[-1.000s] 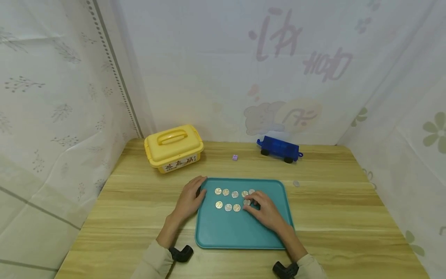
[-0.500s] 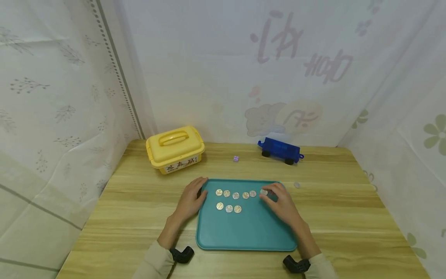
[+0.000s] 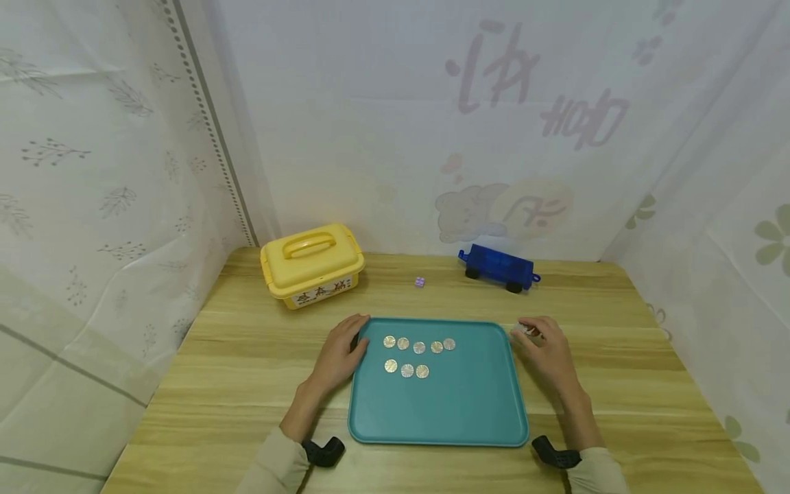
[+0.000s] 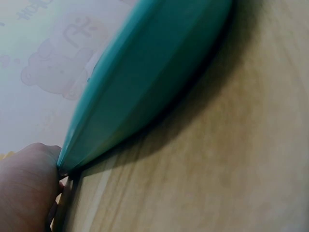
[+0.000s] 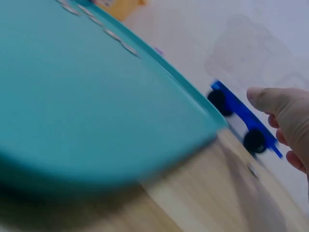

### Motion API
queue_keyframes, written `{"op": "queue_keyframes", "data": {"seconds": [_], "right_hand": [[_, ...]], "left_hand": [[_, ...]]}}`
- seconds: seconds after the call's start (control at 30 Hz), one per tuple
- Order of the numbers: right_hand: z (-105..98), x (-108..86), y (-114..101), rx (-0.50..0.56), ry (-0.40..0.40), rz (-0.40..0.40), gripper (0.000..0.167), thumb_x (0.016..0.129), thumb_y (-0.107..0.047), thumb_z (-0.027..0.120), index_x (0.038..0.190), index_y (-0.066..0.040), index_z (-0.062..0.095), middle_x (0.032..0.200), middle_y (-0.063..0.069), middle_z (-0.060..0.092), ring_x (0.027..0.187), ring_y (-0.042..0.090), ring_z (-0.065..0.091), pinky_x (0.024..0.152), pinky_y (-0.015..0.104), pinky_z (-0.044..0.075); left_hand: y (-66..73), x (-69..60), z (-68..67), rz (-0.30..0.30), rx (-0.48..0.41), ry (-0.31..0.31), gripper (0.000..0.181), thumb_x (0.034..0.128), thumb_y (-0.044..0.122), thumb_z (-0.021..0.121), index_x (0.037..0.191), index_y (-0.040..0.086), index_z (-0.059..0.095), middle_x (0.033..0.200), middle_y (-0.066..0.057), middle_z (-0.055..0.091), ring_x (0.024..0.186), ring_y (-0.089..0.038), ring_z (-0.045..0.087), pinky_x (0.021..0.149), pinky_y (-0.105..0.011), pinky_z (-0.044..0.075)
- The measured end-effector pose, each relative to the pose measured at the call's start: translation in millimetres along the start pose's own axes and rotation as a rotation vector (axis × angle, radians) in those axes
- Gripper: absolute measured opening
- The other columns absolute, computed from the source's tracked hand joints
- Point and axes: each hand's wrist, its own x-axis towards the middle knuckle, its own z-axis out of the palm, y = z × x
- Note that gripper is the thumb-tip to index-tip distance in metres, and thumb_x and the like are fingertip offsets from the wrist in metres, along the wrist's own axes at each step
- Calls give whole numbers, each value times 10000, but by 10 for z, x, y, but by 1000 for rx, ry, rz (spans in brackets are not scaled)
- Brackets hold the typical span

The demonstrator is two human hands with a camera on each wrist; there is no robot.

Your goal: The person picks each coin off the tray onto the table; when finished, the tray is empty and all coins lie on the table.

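Observation:
A teal tray (image 3: 438, 412) lies on the wooden table with several round silver and gold-toned coins (image 3: 420, 348) in two rows on it. My left hand (image 3: 336, 353) holds the tray's upper left edge, thumb at the rim; in the left wrist view the hand (image 4: 29, 188) meets the tray's corner (image 4: 120, 96). Beyond the tray's upper right corner, my right hand (image 3: 549, 350) pinches a coin (image 3: 520, 328) just over the table. In the right wrist view the thumb hides what that hand (image 5: 289, 113) holds, and a loose coin (image 5: 252, 170) lies on the table below it.
A yellow lidded box (image 3: 313, 264) with a handle stands at the back left. A small purple block (image 3: 420, 282) sits at the back middle, and a blue toy wagon (image 3: 498, 267) with black wheels at the back right. White printed cloth surrounds the table.
My right hand has picked a coin from the right end of the lower row and carried it rightward off the tray. The left hand stays at the tray's edge.

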Motion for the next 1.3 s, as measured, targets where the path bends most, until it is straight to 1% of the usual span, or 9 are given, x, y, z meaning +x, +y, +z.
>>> {"op": "queue_keyframes", "data": {"seconds": [0.23,0.3,0.4,0.5,0.6,0.73,0.83,1.1,1.3], "right_hand": [[-218,-48,208,-88,-7,187,307,922,-165,726,1172,9,691,1074,133,642,898,11,479,743,81,392],[-242,-72,266,-108,-12,216,304,933,-184,714,1170,6,690,1060,128,639,882,-17,473,723,81,394],[-271,-117,352,-125,-12,228,297,934,-171,711,1166,14,693,1030,137,643,853,-61,464,700,75,397],[-274,-146,421,-126,12,224,291,915,-141,730,1151,27,701,989,145,646,841,-59,465,703,83,395],[-263,-150,480,-141,49,220,279,907,-130,733,1135,31,709,961,146,640,855,15,471,715,135,385],[-217,-144,551,-161,71,166,256,898,-80,729,1114,57,715,965,210,637,899,244,526,765,271,370],[-184,-152,574,-154,83,138,253,875,-35,739,1103,71,719,980,246,631,937,374,531,790,335,356],[-153,-159,565,-169,119,130,250,845,-7,755,1080,72,727,968,245,604,922,377,501,763,346,339],[-148,-149,537,-172,126,110,246,837,16,756,1071,86,726,966,258,600,917,400,502,763,346,327]], "left_hand": [[-9,-7,-4,13,15,0,463,993,158,606,1441,70,526,1476,-148,525,1431,-346,417,1190,-563,319],[-10,-9,-5,9,15,-2,463,993,157,606,1442,74,525,1478,-143,525,1433,-342,415,1193,-558,316],[3,3,9,4,11,-9,463,996,160,602,1444,76,523,1480,-142,523,1437,-339,411,1197,-552,313],[13,13,18,0,6,-13,460,1000,165,595,1444,73,523,1482,-143,520,1441,-339,405,1198,-550,312],[14,14,19,1,0,-11,462,1000,166,594,1446,75,521,1485,-142,517,1441,-339,404,1198,-552,311],[1,-2,7,-4,1,-8,469,999,171,598,1453,85,515,1490,-145,511,1440,-342,405,1196,-556,314],[0,-10,-2,-5,-1,-9,473,997,168,600,1454,82,514,1492,-151,508,1439,-346,406,1194,-561,315],[13,-12,-8,8,5,-2,460,996,158,599,1441,68,526,1478,-156,521,1432,-349,415,1186,-566,324],[10,-7,-10,9,11,1,462,998,163,596,1444,70,522,1479,-157,520,1431,-349,418,1188,-561,325]]}}
